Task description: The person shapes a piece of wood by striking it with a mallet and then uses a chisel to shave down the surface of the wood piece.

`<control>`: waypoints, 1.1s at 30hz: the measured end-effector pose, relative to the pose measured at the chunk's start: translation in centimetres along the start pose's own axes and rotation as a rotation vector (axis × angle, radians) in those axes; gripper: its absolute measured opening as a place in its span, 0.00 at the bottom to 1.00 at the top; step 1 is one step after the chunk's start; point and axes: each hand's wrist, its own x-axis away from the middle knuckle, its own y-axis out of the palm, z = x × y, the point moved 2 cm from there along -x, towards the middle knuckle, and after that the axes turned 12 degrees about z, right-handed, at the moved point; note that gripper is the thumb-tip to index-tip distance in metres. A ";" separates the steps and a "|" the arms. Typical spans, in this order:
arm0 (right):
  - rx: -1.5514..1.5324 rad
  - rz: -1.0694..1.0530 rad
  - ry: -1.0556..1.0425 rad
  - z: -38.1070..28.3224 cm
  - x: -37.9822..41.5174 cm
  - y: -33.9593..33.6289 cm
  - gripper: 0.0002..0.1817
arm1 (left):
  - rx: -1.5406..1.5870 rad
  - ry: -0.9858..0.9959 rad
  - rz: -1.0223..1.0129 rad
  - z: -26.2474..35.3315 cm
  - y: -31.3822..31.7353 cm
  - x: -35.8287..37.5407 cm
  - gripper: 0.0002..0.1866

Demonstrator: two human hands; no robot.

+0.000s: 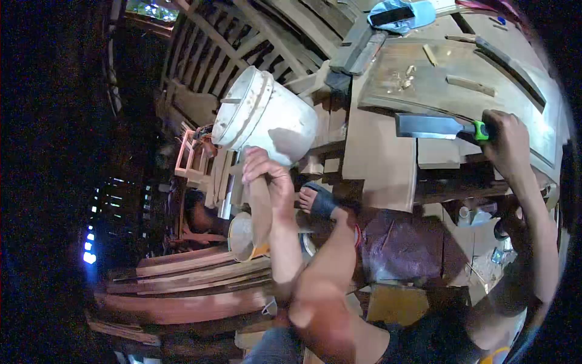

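Note:
My right hand (508,138) is closed around the black and green handle of a wide chisel (429,127), its flat metal blade pointing left above a light board. Near the middle, my left hand (267,168) wraps around the upper end of a flat piece of wood (260,209), which hangs down along my forearm. Just behind that hand, a white bucket (291,124) lies tilted. The chisel and the piece of wood are far apart.
A worktable (418,73) at the upper right bears wood strips, shavings and a light blue cap (401,16). Long planks (200,294) lie at the lower left. A foot in a dark sandal (320,201) stands mid-view. Purple sheeting (403,246) covers part of the floor.

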 end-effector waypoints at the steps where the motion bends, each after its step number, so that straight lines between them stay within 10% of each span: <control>1: 0.009 -0.041 0.017 0.0 -0.1 -0.2 0.23 | -0.014 -0.019 -0.014 -0.3 -0.1 -0.1 0.03; 10: -0.136 -0.059 0.097 0.3 0.4 0.0 0.20 | -1.211 0.665 -0.021 -2.7 -1.9 -0.5 0.25; 20: -0.216 -0.165 0.100 -1.0 0.4 -0.2 0.17 | -2.737 0.307 -0.170 -4.9 -9.7 -3.6 0.31; 23: -0.182 -0.180 0.042 -0.8 0.6 -0.6 0.16 | -2.790 0.323 -0.445 -3.4 -13.1 -4.0 0.30; 24: -0.188 -0.220 0.053 -0.9 0.5 -0.5 0.17 | -2.781 0.105 -0.195 -3.7 -13.7 -4.0 0.30; 33: 0.048 -0.364 -0.212 -1.6 0.1 -1.3 0.24 | -2.711 0.085 -0.301 -2.9 -15.3 -5.0 0.31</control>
